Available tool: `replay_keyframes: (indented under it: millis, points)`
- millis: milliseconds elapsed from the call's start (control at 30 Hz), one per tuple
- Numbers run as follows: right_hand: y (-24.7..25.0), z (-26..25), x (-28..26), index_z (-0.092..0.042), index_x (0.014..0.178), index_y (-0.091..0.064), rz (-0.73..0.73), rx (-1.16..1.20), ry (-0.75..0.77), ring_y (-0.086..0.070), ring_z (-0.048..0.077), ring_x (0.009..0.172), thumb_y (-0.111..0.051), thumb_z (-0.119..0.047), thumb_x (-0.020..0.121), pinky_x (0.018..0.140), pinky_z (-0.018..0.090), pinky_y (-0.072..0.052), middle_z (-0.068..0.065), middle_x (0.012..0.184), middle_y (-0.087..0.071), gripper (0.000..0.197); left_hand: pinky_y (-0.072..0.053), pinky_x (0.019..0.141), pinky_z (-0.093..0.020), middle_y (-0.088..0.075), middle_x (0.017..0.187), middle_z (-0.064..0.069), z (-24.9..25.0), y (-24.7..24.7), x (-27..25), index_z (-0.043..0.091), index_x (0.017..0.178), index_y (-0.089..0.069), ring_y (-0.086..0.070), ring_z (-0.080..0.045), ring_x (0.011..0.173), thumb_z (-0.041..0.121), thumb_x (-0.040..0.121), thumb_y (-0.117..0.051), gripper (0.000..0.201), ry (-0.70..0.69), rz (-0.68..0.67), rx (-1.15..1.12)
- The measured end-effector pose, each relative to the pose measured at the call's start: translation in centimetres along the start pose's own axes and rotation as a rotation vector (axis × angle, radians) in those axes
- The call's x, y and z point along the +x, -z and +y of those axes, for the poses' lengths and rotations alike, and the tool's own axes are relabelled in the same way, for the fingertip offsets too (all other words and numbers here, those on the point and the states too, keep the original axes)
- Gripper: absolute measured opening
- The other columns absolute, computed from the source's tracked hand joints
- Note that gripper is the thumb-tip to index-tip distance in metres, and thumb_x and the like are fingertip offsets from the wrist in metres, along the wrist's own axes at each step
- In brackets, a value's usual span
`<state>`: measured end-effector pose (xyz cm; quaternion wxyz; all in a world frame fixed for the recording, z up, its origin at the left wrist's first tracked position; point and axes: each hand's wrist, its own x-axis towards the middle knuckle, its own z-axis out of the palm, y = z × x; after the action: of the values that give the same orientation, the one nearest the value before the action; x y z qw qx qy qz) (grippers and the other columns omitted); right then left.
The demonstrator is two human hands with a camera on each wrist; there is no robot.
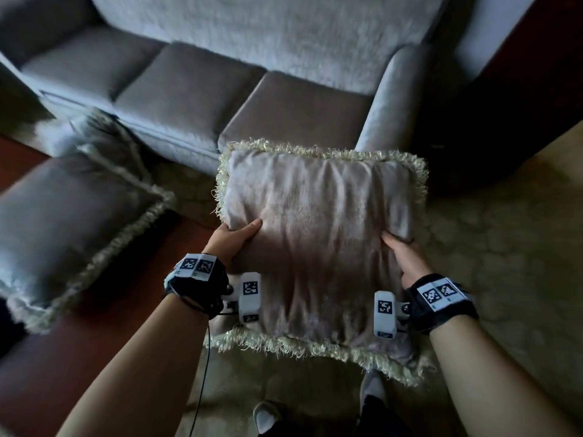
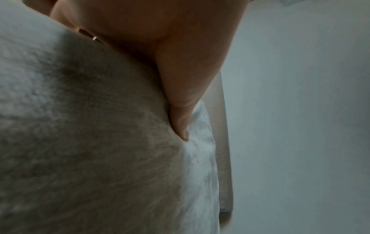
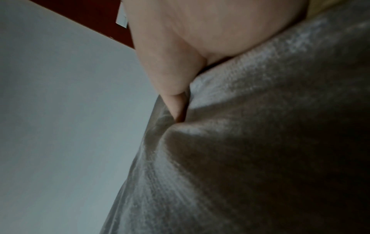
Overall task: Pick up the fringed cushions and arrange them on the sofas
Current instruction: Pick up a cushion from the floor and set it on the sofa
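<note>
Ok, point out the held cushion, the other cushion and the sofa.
held cushion [image 1: 318, 228]: head view, middle of its fabric face.
other cushion [image 1: 63, 222]: head view, its grey face at left.
sofa [image 1: 296, 118]: head view, its right seat pad.

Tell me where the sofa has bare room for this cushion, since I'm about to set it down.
All three seats of the sofa look bare: the right seat beside the armrest is nearest the held cushion, then the middle seat and left seat. Crowded: the lower left, where other cushions lie.
</note>
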<state>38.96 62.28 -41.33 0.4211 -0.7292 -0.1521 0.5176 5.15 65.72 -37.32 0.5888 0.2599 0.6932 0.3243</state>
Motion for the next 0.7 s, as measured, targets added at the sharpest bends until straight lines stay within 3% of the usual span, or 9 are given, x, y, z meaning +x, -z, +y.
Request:
replay_keyframes:
  millis: [167,200,333,433,533,600,700]
  points:
    - [-1.0,-8.1,-5.4,-0.020,0.128,-0.061,-0.041,0.059,0.045,-0.070,0.027,0.104,-0.087,-0.047,0.052,0.096,0.049,-0.053,0.006,0.118,-0.072,0.085,-0.058,0.087,-0.051,-0.075,0.104,-0.014,8.8,3.3,-5.5,0.007,0.117,-0.066,-0.073,-0.031,0.091,0.051,0.038,-0.091,0.094,-0.059,-0.023,-0.012]
    - [-1.3,-9.6,-6.5,-0.019,0.127,-0.062,-0.044,0.075,0.057,-0.070,0.028,0.102,-0.087,-0.046,0.053,0.095,0.049,-0.054,0.007,0.117,-0.072,0.084,-0.058,0.087,-0.051,-0.075,0.102,-0.014,10.3,3.8,-6.5,0.007,0.114,-0.067,-0.073,-0.031,0.090,0.051,0.037,-0.091,0.092,-0.078,-0.008,-0.018]
    - [-1.9,-14.8,-10.0,-0.012,0.126,-0.063,-0.045,0.102,0.140,-0.070,0.030,0.101,-0.080,-0.028,0.077,0.090,0.048,-0.056,0.012,0.114,-0.072,0.055,-0.059,0.083,-0.051,-0.076,0.098,-0.012,15.0,4.6,-8.8,0.006,0.108,-0.070,-0.074,-0.031,0.085,0.052,0.033,-0.093,0.091,-0.133,0.039,-0.043]
    - [-2.0,-17.6,-10.0,-0.009,0.125,-0.063,-0.060,0.131,0.170,-0.071,0.032,0.099,-0.076,-0.021,0.082,0.086,0.048,-0.057,0.015,0.111,-0.071,0.046,-0.060,0.081,-0.049,-0.076,0.095,-0.013,18.0,3.9,-9.9,0.002,0.108,-0.069,-0.075,-0.031,0.083,0.048,0.040,-0.093,0.086,-0.179,0.065,-0.066]
    - [-2.2,-19.4,-8.8,-0.010,0.121,-0.066,-0.078,0.116,0.161,-0.072,0.033,0.097,-0.077,-0.023,0.079,0.088,0.053,-0.057,0.016,0.111,-0.072,0.046,-0.060,0.081,-0.047,-0.075,0.095,-0.015,20.3,2.6,-10.1,0.002,0.107,-0.068,-0.074,-0.031,0.085,0.032,0.066,-0.089,0.056,-0.197,0.078,-0.077]
    - [-2.2,-21.7,-7.2,-0.010,0.120,-0.066,-0.089,0.124,0.167,-0.072,0.034,0.095,-0.076,-0.023,0.078,0.085,0.054,-0.058,0.018,0.110,-0.072,0.046,-0.059,0.082,-0.050,-0.074,0.097,-0.017,22.3,1.2,-9.2,0.000,0.111,-0.066,-0.073,-0.032,0.087,0.028,0.069,-0.087,0.054,-0.208,0.089,-0.093]
    - [-2.5,-26.0,-4.7,-0.007,0.118,-0.065,-0.126,0.119,0.172,-0.072,0.035,0.087,-0.074,-0.017,0.080,0.074,0.046,-0.060,0.021,0.105,-0.072,0.041,-0.059,0.082,-0.052,-0.073,0.100,-0.020,25.7,-0.7,-7.1,-0.001,0.115,-0.064,-0.073,-0.034,0.088,0.026,0.071,-0.086,0.056,-0.223,0.109,-0.117]
